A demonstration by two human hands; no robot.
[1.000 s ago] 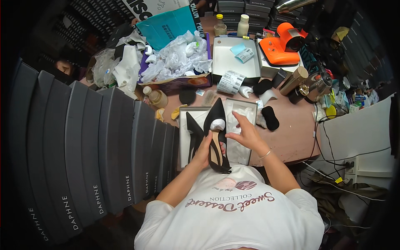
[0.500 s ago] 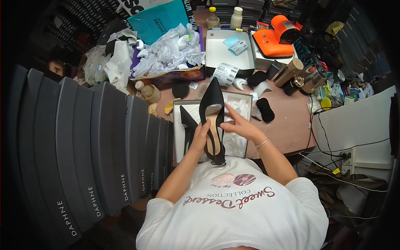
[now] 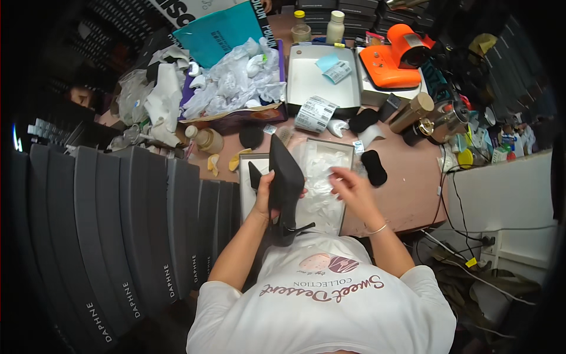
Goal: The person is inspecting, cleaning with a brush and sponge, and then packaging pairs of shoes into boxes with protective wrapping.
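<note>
A black pointed high-heeled shoe (image 3: 287,171) is in my left hand (image 3: 264,197), tilted on its side with the toe away from me and the thin heel near my shirt. My thumb lies along one side, and fingertips show at the other. My right hand (image 3: 358,197) hovers over the right side of an open shoe box (image 3: 348,159), fingers loosely bent and apart, with nothing visible in them. White tissue paper (image 3: 323,171) fills that part of the box. Behind my left hand, a second black shoe (image 3: 254,175) lies in the box, mostly hidden.
Grey shoe boxes (image 3: 109,224) stand in a row on my left. Farther back are a purple box (image 3: 236,121) of crumpled plastic, a white tray (image 3: 299,65), printed labels (image 3: 315,114) and an orange device (image 3: 392,68). Black pads (image 3: 374,167) and bottles (image 3: 209,140) lie or stand around; cables hang at right.
My left hand has turned the shoe from showing its insole to showing its side, shifting it slightly left. My right hand has moved away from the shoe to the right.
</note>
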